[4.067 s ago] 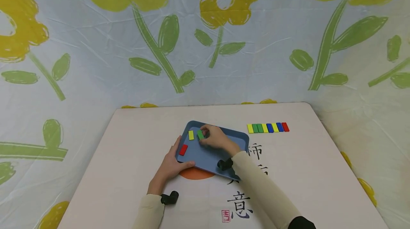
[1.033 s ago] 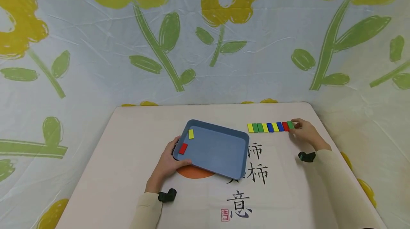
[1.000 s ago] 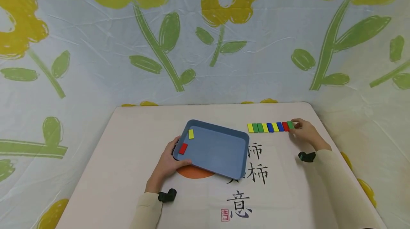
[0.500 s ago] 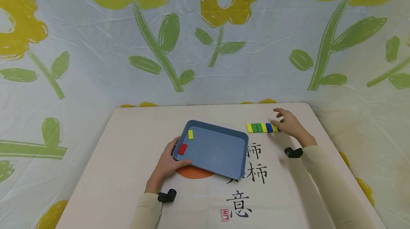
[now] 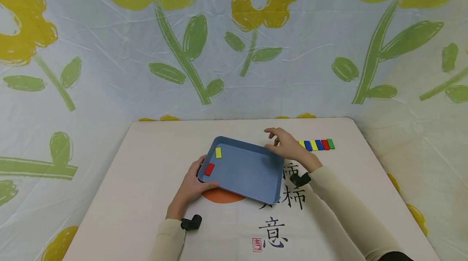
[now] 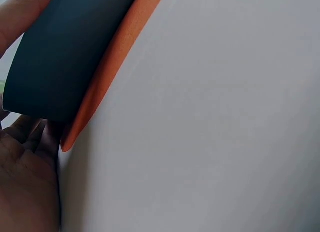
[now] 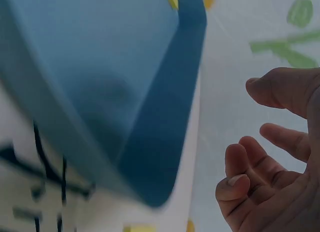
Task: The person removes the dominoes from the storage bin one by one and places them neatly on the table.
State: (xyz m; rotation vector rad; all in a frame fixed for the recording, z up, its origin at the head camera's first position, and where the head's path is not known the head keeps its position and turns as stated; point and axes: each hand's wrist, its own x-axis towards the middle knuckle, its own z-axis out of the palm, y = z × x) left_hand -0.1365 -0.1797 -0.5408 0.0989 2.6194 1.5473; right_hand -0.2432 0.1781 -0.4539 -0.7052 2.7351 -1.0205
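A blue tray (image 5: 248, 173) lies tilted on the table, holding a yellow domino-like block (image 5: 218, 152) and a red block (image 5: 209, 169) near its left side. My left hand (image 5: 191, 186) grips its near-left corner, thumb over the rim; the left wrist view has the tray's dark wall (image 6: 62, 56) between thumb and fingers. Over the tray's far-right corner is my right hand (image 5: 287, 145), holding nothing, thumb and fingers apart and loosely bent. The right wrist view has this hand (image 7: 275, 167) beside the tray's end wall (image 7: 162, 122).
A row of coloured blocks stands right of the tray, with a green block (image 5: 330, 144) at its right end beside a red one (image 5: 325, 144). My right hand hides the row's left part. Printed black characters (image 5: 272, 232) and an orange shape (image 5: 223, 197) mark the tablecloth.
The green block from the tray was carried to the row's right end and let go. My right hand has since moved left, back to the tray. The left hand keeps its grip.
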